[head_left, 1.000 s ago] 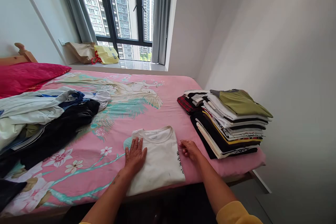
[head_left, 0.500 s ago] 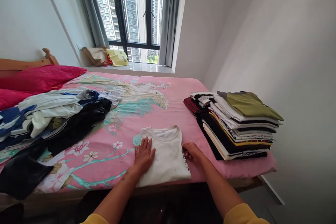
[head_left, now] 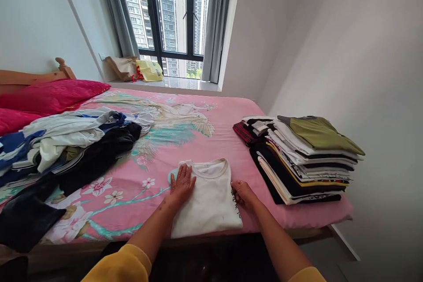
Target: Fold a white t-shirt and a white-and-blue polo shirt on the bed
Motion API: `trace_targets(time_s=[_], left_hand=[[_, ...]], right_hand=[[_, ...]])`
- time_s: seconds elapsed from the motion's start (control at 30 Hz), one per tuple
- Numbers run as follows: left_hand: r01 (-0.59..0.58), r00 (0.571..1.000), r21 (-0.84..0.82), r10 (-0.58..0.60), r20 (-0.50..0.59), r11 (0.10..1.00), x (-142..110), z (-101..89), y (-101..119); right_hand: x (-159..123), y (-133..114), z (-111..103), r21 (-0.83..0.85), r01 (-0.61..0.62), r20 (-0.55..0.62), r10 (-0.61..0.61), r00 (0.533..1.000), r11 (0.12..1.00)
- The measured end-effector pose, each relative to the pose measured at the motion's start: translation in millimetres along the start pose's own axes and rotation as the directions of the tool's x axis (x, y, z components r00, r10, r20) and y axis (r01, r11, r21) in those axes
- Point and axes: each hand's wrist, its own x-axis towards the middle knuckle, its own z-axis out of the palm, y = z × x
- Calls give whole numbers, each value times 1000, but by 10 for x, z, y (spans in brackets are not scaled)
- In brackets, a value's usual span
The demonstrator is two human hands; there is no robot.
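Observation:
A folded white T-shirt point(head_left: 208, 202) lies at the bed's near edge, its round neckline pointing away from me. Dark lettering runs along its right side. My left hand point(head_left: 182, 183) rests flat on the shirt's upper left part, fingers stretched out and slightly spread. At the right edge, my right hand point(head_left: 243, 193) is closed, with thumb and fingers pinching the fabric beside the lettering. The fingertips of that hand are partly hidden.
A tall stack of folded clothes point(head_left: 304, 163), olive shirt on top, stands to the right. On the left lies a loose heap of clothes point(head_left: 72, 141) near red pillows point(head_left: 56, 94). Paper bags point(head_left: 122, 68) sit on the windowsill. The bed point(head_left: 224, 123) has a pink floral sheet.
My left hand has slid slightly away from me along the shirt's left side. My right hand stays at the right edge. The view has shifted a little.

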Motion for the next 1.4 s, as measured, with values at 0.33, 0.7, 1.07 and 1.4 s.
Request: trace_targets(time_s=[0.33, 0.7, 1.07, 1.4], left_hand=[[-10, 1000, -109, 10, 5, 994, -104, -13, -55], [-31, 996, -46, 35, 77, 998, -296, 57, -78], [-89, 996, -22, 89, 28, 996, -334, 104, -148], [-80, 995, 12, 79, 58, 997, -353, 113, -131]], right_hand=[[-43, -43, -50, 96, -35, 63, 29, 998, 995], [-11, -43, -20, 118, -44, 33, 41, 999, 992], [23, 24, 9, 113, -17, -40, 22, 999, 993], [-53, 17, -96, 68, 24, 1, -24, 1000, 997]])
